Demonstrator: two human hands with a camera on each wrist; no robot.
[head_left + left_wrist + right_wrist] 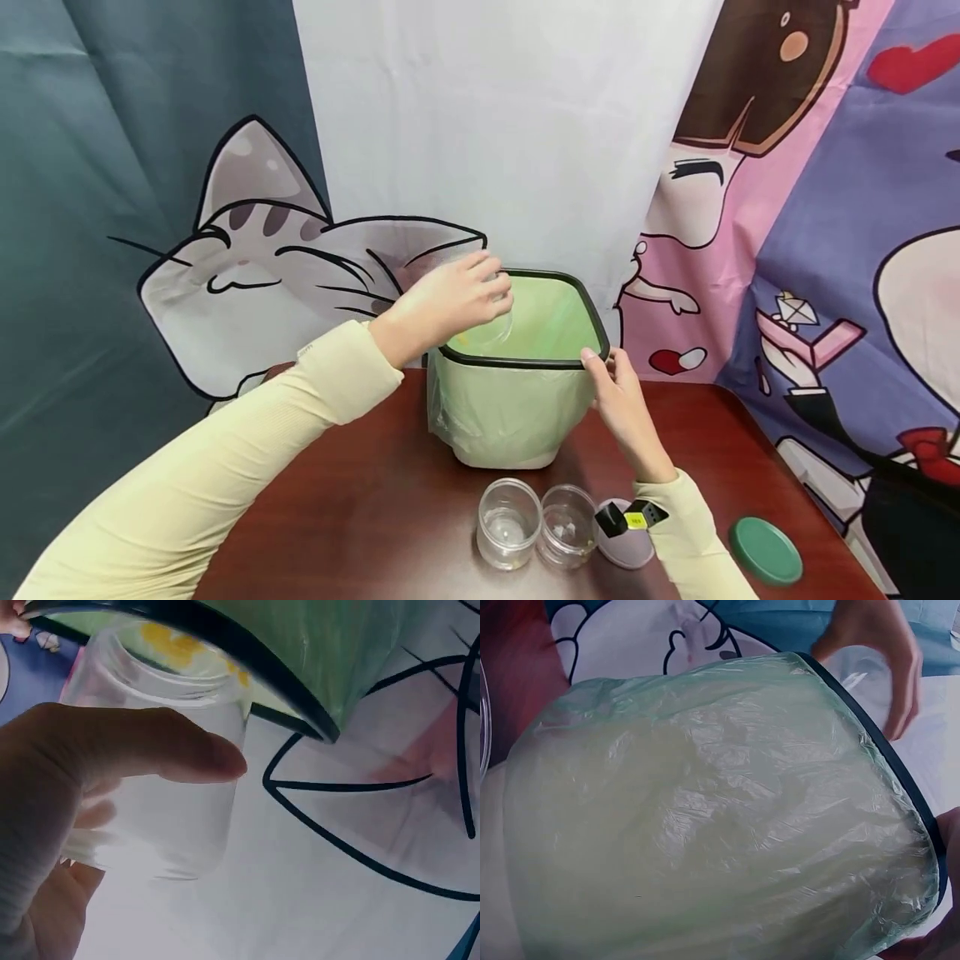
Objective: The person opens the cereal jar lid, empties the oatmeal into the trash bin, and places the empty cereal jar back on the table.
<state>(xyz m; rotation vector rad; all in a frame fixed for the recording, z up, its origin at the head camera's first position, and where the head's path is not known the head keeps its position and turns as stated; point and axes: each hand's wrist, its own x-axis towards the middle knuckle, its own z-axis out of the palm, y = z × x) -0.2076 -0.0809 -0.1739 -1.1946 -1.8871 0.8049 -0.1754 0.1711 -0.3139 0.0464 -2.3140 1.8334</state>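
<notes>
My left hand [456, 296] grips a clear plastic jar [169, 817], tilted with its open mouth over the bin. Yellow bits [171, 645] show at or just beyond the jar's mouth in the left wrist view; I cannot tell whether they are inside it. Beneath stands a pale green bin [517, 408] with a black rim and a thin, see-through green liner. At the rim's near right corner, my right hand [621, 398] pinches the edge, thumb on top. The bin's bottom inside is hidden.
Two clear open jars [508, 527] stand side by side on the dark red table [345, 500], in front of the bin. A pale purple lid [628, 548] lies beside them, partly under my right wrist. Farther right is a green lid [767, 550]. A printed curtain [510, 125] hangs behind.
</notes>
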